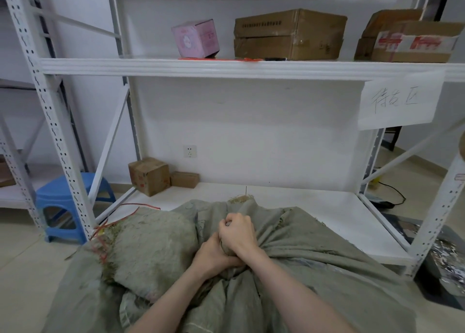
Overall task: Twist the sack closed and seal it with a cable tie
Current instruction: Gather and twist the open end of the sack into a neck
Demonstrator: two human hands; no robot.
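Note:
A grey-green woven sack (314, 264) lies on the floor in front of me, its mouth bunched into a neck in the middle of the view. My right hand (237, 232) grips the gathered neck from above in a fist. My left hand (214, 256) grips the same neck just below it, the two hands touching. The frayed end of the mouth (241, 198) fans out beyond my right hand. Red cable ties (221, 59) lie on the front edge of the middle shelf. A second sack (153, 247) lies to the left, with red ties (105, 228) at its end.
A white metal rack (226, 68) stands right behind the sack, holding a pink box (195, 39) and cardboard boxes (289, 34). Two small cartons (149, 175) sit on its bottom shelf. A blue plastic stool (64, 201) stands at the left.

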